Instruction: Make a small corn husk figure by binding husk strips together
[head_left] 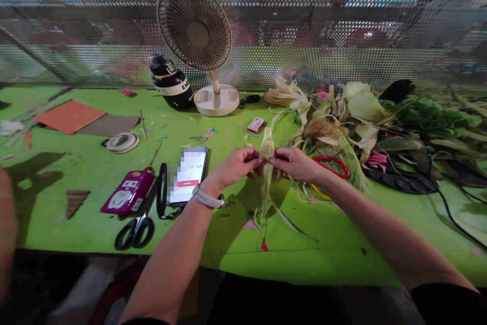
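A pale yellow corn husk strip hangs upright above the green table, pinched near its upper part between both hands. My left hand, with a white watch on the wrist, grips it from the left. My right hand grips it from the right, fingertips meeting the left hand's. The husk's lower end trails down to the table surface.
A pile of corn husks and red-handled scissors lie to the right. A phone, black scissors, a magenta power strip, tape roll, fan, bottle and small red box sit left and behind.
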### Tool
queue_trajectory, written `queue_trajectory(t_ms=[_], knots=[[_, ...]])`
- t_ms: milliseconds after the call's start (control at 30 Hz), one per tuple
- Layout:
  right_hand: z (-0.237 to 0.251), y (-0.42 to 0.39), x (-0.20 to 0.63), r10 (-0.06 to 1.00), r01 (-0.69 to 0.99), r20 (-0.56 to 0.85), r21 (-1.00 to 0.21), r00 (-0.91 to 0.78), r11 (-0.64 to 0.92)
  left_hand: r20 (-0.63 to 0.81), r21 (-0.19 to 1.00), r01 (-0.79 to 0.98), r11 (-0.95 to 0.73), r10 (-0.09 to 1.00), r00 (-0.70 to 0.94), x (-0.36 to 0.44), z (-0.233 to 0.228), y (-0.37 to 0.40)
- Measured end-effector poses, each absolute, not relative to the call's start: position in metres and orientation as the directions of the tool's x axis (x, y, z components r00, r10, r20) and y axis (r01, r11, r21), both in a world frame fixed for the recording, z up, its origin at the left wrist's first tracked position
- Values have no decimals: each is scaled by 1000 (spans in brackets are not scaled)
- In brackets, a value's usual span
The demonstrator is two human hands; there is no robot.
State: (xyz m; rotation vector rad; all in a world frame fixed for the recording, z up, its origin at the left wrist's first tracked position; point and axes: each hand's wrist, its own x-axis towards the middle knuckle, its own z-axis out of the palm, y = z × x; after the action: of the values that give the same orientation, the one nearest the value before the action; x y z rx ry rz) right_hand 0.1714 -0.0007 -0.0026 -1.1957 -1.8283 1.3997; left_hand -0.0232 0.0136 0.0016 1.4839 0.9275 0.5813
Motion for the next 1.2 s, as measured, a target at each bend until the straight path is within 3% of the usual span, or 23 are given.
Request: queue_trajectory(t_ms=[300,500,633,733,867,1067,1200], knots=[[2,-4,172,900,482,-6,-846,-435,227,-20,913,356,-200,849,528,-19,3,9],[0,-10,165,909,765,183,-492,-375,415,129,762,525,-380,883,452,-11,4,0],[-4,-15,158,911,865,217,-300,-350,403,142,673,627,-392,900,411,-4,6,-7],[-4,-18,155,925,899,224,-252,-306,358,144,683,624,-379,908,393,-3,9,-10],[-2,-16,157,937,898,267,-316,-225,306,143,762,546,-348,913,383,-8,9,-6],[0,-9,164,958,705,215,-649,-191,286,121,929,285,-237,920,372,-13,0,6],[2,-11,161,957,613,201,-735,-212,290,86,982,124,-141,924,372,-10,-3,9]])
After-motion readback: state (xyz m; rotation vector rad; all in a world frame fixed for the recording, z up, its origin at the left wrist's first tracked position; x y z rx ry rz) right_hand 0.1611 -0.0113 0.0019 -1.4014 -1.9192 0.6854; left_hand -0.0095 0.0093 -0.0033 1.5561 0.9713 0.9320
